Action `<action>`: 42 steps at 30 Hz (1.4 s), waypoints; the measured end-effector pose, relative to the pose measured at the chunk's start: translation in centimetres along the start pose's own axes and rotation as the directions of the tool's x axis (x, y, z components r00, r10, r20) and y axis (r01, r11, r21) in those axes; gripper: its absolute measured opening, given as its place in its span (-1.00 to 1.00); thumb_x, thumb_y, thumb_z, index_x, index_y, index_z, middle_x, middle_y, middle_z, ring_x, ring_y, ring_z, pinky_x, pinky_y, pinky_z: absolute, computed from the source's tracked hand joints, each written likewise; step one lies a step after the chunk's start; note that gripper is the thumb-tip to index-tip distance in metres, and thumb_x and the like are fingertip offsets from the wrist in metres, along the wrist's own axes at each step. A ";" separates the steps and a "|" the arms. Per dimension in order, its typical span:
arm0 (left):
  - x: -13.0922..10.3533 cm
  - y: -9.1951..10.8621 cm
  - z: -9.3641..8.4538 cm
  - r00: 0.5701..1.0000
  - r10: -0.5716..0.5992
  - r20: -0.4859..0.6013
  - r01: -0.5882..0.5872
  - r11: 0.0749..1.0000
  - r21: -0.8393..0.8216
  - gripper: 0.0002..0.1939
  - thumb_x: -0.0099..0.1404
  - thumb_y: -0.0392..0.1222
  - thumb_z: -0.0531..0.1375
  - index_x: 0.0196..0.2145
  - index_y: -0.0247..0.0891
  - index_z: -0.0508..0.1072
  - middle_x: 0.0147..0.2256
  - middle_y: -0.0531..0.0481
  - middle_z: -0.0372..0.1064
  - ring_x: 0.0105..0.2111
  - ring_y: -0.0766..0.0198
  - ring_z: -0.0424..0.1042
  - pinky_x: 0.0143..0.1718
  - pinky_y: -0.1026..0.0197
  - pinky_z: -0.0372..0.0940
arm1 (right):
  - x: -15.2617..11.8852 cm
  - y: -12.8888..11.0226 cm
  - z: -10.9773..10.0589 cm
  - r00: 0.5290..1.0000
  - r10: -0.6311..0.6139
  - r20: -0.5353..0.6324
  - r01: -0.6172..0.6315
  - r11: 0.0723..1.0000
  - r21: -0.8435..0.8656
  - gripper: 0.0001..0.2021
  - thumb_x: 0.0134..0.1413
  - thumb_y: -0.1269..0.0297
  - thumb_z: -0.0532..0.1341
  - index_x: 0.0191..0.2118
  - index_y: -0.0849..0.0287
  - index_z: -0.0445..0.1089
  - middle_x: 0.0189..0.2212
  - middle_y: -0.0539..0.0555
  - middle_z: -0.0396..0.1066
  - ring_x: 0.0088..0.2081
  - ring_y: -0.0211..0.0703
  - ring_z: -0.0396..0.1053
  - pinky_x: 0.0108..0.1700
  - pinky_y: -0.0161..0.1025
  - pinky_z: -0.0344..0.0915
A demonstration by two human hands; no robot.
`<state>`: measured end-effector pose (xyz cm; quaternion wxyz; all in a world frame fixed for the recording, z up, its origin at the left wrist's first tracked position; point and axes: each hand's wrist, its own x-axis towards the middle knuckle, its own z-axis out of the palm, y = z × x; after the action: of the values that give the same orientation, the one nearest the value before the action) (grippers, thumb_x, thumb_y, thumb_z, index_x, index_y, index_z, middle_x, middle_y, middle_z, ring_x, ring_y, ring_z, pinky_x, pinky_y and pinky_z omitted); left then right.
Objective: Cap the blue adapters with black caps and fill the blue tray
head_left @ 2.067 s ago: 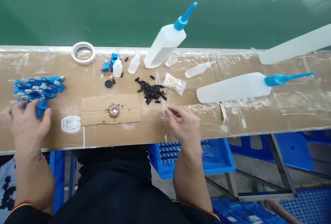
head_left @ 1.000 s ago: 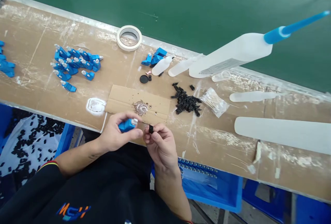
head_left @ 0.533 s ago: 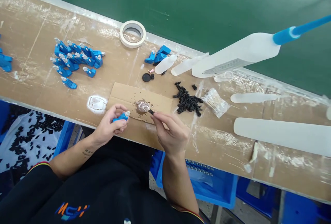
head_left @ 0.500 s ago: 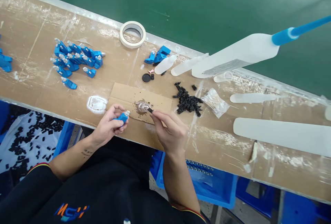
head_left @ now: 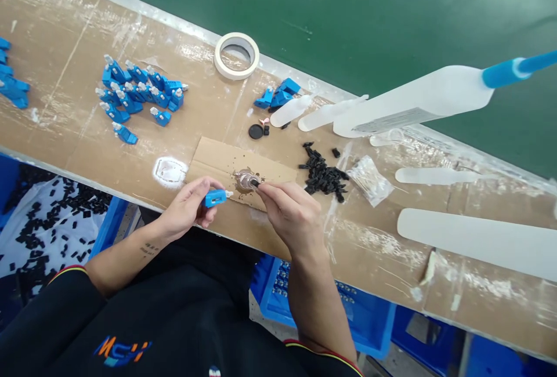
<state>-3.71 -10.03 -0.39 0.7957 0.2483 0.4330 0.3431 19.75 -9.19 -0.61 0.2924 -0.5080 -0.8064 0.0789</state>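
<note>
Pinched in my left hand [head_left: 191,206] is a blue plastic housing [head_left: 216,198] with a white tip pointing right and a slot on its upper face. My right hand [head_left: 296,211] grips a small black plastic piece [head_left: 255,184] between thumb and fingertips. That piece is at the rim of a small clear cup [head_left: 246,179], and I cannot tell whether it touches the contents. The cup stands on a flat strip of cardboard [head_left: 213,153] spotted with brown drops. Right of the cardboard lies a pile of black pieces [head_left: 324,173].
Blue housings with white tips [head_left: 137,90] cluster at the left. A tape roll [head_left: 237,55] lies near the back edge. White squeeze bottles [head_left: 391,101] and a bag of cotton swabs [head_left: 371,180] occupy the right. Blue bins [head_left: 369,322] sit below the front edge.
My left hand has turned the blue housing so its slotted face shows. The black piece in my right hand has tilted lower at the cup. The whole view has shifted slightly.
</note>
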 end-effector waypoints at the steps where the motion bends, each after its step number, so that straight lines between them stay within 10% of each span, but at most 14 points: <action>1: 0.1 -0.1 0.1 1.000 -0.016 0.011 0.017 0.999 -0.034 -0.50 0.40 0.31 0.13 -0.16 -0.24 0.39 -0.67 0.18 0.22 -0.71 0.44 0.17 -0.63 0.40 0.14 | -0.2 -0.2 -0.1 0.999 0.026 -0.043 -0.024 0.998 0.052 -0.85 0.26 0.43 0.29 -0.17 0.03 0.56 -0.26 0.05 0.62 -0.26 -0.15 0.57 -0.20 -0.20 0.50; 6: 0.6 -0.7 0.8 0.993 -0.090 0.079 0.094 0.994 -0.057 -0.47 0.37 0.33 0.15 -0.23 -0.26 0.41 -0.73 0.19 0.15 -0.75 0.41 0.11 -0.68 0.36 0.11 | -1.0 -3.0 -0.2 0.974 0.052 -0.220 0.034 0.929 0.369 -0.67 0.09 0.54 0.39 -0.09 -0.03 0.56 -0.25 0.01 0.63 -0.25 -0.09 0.60 -0.23 -0.12 0.56; 16: 0.2 -0.7 1.8 0.986 -0.061 0.152 0.050 0.996 0.075 -0.43 0.30 0.40 0.19 -0.26 -0.25 0.34 -0.67 0.21 0.15 -0.69 0.43 0.11 -0.64 0.37 0.08 | -0.2 -4.1 -0.9 0.974 -0.227 -0.022 0.224 0.929 0.293 -0.68 0.15 0.61 0.29 -0.07 0.08 0.55 -0.20 0.09 0.63 -0.15 -0.08 0.56 -0.15 -0.13 0.56; 21: -0.6 -0.4 1.4 0.956 0.006 0.294 -0.068 0.977 0.202 -0.57 0.32 0.20 0.27 -0.21 -0.20 0.27 -0.60 0.23 0.17 -0.65 0.42 0.14 -0.59 0.35 0.12 | -1.5 -4.4 -0.6 0.999 -0.033 -0.012 0.034 0.887 0.460 -0.75 0.19 0.45 0.33 -0.08 -0.03 0.57 -0.03 0.14 0.53 -0.07 -0.04 0.53 -0.14 -0.10 0.56; 26: -1.3 -0.3 1.8 0.913 0.222 0.341 -0.382 0.760 0.526 -0.74 0.29 -0.01 0.26 -0.25 -0.21 0.32 -0.50 0.14 0.24 -0.56 0.40 0.19 -0.50 0.31 0.13 | -3.1 -5.7 0.5 0.914 0.384 0.127 -0.327 0.518 0.790 -0.80 0.21 0.14 0.35 -0.09 0.07 0.53 -0.27 0.10 0.53 -0.29 -0.16 0.51 -0.34 -0.28 0.50; 31: -1.3 -1.2 1.9 0.839 0.313 0.444 -0.541 0.568 0.621 -0.82 0.26 -0.06 0.26 -0.28 -0.17 0.37 -0.56 0.11 0.29 -0.64 0.36 0.21 -0.57 0.28 0.09 | -4.1 -6.7 1.0 0.860 0.480 0.173 -0.358 0.326 0.875 -0.74 0.10 0.03 0.42 -0.24 0.11 0.55 -0.40 0.07 0.54 -0.46 -0.23 0.45 -0.47 -0.32 0.42; 35: -0.8 -1.1 1.7 0.716 0.384 0.584 -0.697 0.336 0.633 -0.83 0.31 -0.17 0.23 -0.14 -0.18 0.39 -0.46 0.02 0.43 -0.56 0.30 0.37 -0.49 0.28 0.26 | -5.0 -7.2 1.4 0.792 0.586 0.171 -0.334 0.182 0.925 -0.73 0.00 0.07 0.49 -0.30 0.10 0.51 -0.45 0.01 0.52 -0.48 -0.26 0.44 -0.46 -0.35 0.43; 42: 1.2 0.1 3.0 0.484 0.201 0.852 -0.849 -0.130 0.512 -0.85 0.42 -0.30 0.12 -0.06 -0.25 0.37 -0.31 -0.10 0.49 -0.35 0.17 0.47 -0.29 0.19 0.39 | -8.2 -6.2 1.5 0.615 0.563 0.552 -0.424 -0.354 0.834 -0.57 -0.07 -0.08 0.49 -0.31 0.18 0.47 -0.49 -0.01 0.54 -0.49 -0.25 0.50 -0.37 -0.30 0.48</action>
<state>-0.72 -9.41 0.53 0.2942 0.9168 0.1543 0.2216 16.67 -18.97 -2.38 0.5258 -0.4389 -0.1655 0.7096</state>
